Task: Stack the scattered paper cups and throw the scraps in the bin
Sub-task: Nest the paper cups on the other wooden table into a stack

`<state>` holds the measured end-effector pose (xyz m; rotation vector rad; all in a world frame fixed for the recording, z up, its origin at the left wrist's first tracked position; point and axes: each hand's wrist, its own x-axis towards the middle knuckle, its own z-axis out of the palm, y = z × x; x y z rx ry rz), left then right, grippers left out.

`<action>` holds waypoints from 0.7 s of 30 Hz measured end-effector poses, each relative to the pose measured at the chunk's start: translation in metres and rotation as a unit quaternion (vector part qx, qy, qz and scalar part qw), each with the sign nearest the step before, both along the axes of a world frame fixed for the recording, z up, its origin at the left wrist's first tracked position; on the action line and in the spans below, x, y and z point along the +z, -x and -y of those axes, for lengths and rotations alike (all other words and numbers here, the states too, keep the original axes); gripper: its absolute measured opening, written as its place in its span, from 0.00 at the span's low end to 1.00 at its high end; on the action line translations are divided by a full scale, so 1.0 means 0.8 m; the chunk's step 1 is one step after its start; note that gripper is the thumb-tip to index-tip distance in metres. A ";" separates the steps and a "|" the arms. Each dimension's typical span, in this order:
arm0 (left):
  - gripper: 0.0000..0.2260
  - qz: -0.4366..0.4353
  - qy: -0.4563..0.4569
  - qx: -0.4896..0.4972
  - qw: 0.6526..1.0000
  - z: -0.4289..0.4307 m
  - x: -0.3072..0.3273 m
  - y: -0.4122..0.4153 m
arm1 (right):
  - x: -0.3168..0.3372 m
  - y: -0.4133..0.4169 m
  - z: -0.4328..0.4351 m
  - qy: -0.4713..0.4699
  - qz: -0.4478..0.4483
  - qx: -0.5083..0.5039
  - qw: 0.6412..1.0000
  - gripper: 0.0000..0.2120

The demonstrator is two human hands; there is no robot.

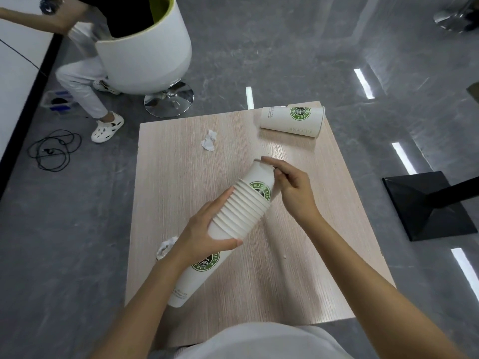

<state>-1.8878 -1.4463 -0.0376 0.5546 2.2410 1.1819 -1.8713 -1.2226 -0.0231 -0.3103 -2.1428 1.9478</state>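
We hold the stack (241, 211) slanting away from us above the table (285, 255). Our left hand (207, 229) is wrapped round its ribbed middle and our right hand (293, 193) curls on its far end. The loose cup (291, 121) lies on its side beyond the stack, off to the right, mouth pointing right. Our right hand is nearer to it.

Cup stack (239, 212) tilts, lone cup (291, 121) lies sideways, far scrap (209, 140) and near scrap (164, 248) crumpled.
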 end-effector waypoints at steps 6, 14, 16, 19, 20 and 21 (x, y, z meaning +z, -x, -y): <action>0.47 0.001 0.000 0.005 1.000 0.000 -0.006 -0.005 | -0.004 -0.015 0.010 0.004 0.020 0.034 0.999 0.16; 0.46 0.010 -0.024 0.023 0.999 -0.005 -0.002 -0.008 | -0.001 -0.030 0.021 -0.003 0.047 0.076 0.996 0.15; 0.46 0.014 -0.031 0.022 0.999 -0.006 0.000 -0.007 | 0.000 -0.031 0.024 0.000 0.045 0.069 0.997 0.15; 0.46 0.019 -0.034 0.020 0.999 -0.009 0.002 -0.007 | -0.001 -0.028 0.024 0.008 0.042 0.067 0.997 0.15; 0.46 0.020 -0.033 0.020 0.999 -0.010 0.002 -0.007 | -0.001 -0.026 0.023 0.014 0.039 0.067 0.997 0.15; 0.46 0.020 -0.031 0.020 0.999 -0.011 0.002 -0.006 | -0.001 -0.025 0.023 0.023 0.038 0.065 0.997 0.15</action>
